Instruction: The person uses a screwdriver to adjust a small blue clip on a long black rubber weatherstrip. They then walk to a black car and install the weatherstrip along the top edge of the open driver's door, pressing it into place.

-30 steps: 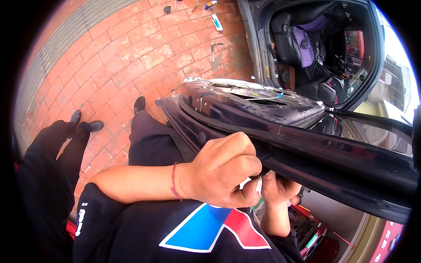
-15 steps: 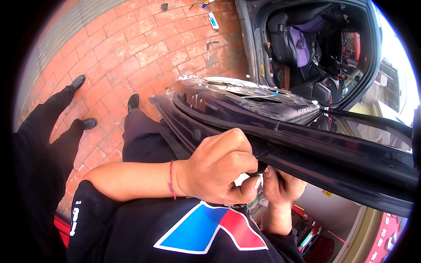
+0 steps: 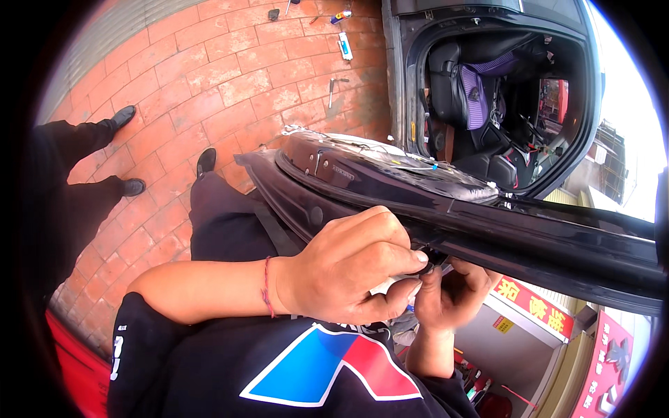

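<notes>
Crowding a small black piece [image 3: 428, 267] at the edge of a car door [image 3: 432, 198], my left hand [image 3: 355, 268] and right hand [image 3: 456, 296] look about equally near. Left fingers curl, index and thumb tips close; right fingers bend, thumb up. Can't tell if either pair pinches the piece. It lies between both hands' fingertips, mostly hidden, long axis unclear. Door beyond: dark, glossy, long axis running left to lower right.

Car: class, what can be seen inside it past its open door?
Inside the car, a black-and-purple seat shows. Whatever lies behind the open door is covered.
</notes>
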The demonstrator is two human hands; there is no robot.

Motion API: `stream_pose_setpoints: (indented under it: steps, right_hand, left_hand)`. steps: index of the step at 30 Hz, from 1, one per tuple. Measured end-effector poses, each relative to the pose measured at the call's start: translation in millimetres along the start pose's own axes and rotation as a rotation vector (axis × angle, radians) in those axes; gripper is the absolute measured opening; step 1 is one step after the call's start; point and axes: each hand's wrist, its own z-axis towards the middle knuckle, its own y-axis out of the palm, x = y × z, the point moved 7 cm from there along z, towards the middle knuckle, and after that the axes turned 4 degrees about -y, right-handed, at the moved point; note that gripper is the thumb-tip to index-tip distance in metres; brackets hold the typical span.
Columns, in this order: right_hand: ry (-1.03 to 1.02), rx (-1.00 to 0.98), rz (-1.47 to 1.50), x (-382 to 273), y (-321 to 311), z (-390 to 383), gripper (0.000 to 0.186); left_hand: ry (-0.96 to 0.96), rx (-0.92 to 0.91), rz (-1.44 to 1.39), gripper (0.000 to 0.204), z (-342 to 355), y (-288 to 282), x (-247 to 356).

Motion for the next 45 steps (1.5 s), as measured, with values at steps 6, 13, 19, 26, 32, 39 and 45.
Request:
stream_pose_setpoints:
  steps: [6, 13, 19, 26, 32, 39, 45]
  right_hand:
    - [0.072, 0.137, -0.005, -1, 0, -7, 0.036]
    - [0.069, 0.109, 0.164, -11, 6, -6, 0.032]
    - [0.267, 0.135, 0.221, -7, 10, -59, 0.032]
    - [0.410, 0.257, 0.247, -5, -2, -126, 0.028]
    - [0.639, 0.422, 0.298, -11, -21, -266, 0.024]
    - [1.068, 0.679, 0.492, -49, 10, -523, 0.019]
    - [1.290, 1.038, 0.819, -83, -6, -707, 0.025]
  left_hand:
    - [-0.010, 0.000, 0.001, 0.035, 5, 2, 4]
    - [-0.213, -0.108, -0.051, 0.042, 24, -5, 0]
    - [-0.613, -0.430, -0.311, 0.041, 15, 0, -26]
    - [-0.657, -0.264, -0.134, 0.031, 20, 16, -2]
    - [-0.608, -0.091, 0.070, 0.037, -10, 27, 6]
    - [-0.276, -0.389, 0.680, 0.007, -168, 69, 45]
    - [-0.549, -1.294, 0.412, 0.045, -423, 288, 62]
